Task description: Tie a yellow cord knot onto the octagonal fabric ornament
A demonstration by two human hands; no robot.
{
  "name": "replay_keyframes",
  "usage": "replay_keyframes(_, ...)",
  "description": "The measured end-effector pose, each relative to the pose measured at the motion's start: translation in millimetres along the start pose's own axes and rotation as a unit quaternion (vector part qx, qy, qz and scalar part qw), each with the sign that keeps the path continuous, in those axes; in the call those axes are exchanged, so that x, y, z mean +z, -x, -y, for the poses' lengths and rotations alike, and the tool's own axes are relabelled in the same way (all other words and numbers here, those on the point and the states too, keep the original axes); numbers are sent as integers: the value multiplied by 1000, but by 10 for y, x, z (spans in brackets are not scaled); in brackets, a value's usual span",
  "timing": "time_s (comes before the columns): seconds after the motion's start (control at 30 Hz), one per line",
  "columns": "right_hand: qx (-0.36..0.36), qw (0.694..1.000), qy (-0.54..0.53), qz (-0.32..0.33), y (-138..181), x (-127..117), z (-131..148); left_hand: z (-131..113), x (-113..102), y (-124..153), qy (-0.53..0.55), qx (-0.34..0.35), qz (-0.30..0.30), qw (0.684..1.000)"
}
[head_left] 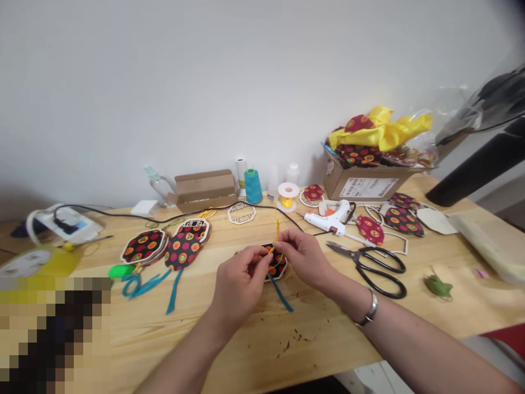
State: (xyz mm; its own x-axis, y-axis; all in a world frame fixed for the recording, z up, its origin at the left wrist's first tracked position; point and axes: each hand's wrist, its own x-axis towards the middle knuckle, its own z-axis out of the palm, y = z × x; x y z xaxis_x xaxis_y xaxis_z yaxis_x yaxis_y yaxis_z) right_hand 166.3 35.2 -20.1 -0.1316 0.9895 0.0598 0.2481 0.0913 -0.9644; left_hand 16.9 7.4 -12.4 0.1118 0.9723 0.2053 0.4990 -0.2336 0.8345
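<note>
Both hands meet over a small fabric-covered ornament point(277, 265), dark with red and green dots, lying on the wooden table point(254, 345). My left hand point(240, 284) pinches its left side, fingers closed. My right hand point(301, 257) pinches a yellow cord point(276, 230) that rises from the ornament's top. A blue tassel point(281, 294) trails from under the ornament toward me. A silver bracelet sits on my right wrist.
Black scissors point(375, 268) and a white glue gun point(330, 220) lie to the right. Finished ornaments with blue tassels point(168, 249) lie on the left. A cardboard box of fabric point(367, 183), thread spools point(253, 186) and a yellow cord reel point(287, 196) stand at the back.
</note>
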Motion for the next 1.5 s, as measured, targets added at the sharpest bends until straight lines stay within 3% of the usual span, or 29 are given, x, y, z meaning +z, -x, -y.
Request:
replay_keyframes(0.27,-1,1000,16,-14,-6,-20,-28,-40,66,60,-26,33,46,998)
replay_keyframes(0.4,47,995,-85,10,-10,-17,-3,-20,112,104,-79,58,78,992)
replay_keyframes(0.6,103,959,-249,85,26,-17,62,12,138,133,-153,107,134,973)
replay_keyframes(0.67,101,959,-252,85,32,-17,74,3,114,131,-154,117,114,974)
replay_keyframes(0.77,87,971,-211,67,30,-14,86,-12,58,102,-105,111,-1,988)
replay_keyframes(0.83,77,980,-172,65,29,-10,88,-15,28,68,-42,92,-73,992)
replay_keyframes(0.87,73,984,-152,65,30,-8,86,-15,19,49,-2,75,-77,994)
replay_keyframes(1.0,40,995,-75,55,41,-1,62,-39,15,-7,180,-43,50,981)
replay_keyframes(1.1,22,997,-44,56,47,0,44,-81,13,-33,240,-124,118,956)
replay_keyframes(1.33,53,993,-74,78,35,-7,67,-6,2,-76,294,-203,137,924)
replay_keyframes(1.5,88,978,-135,132,31,-56,115,74,-3,-90,401,-242,172,867)
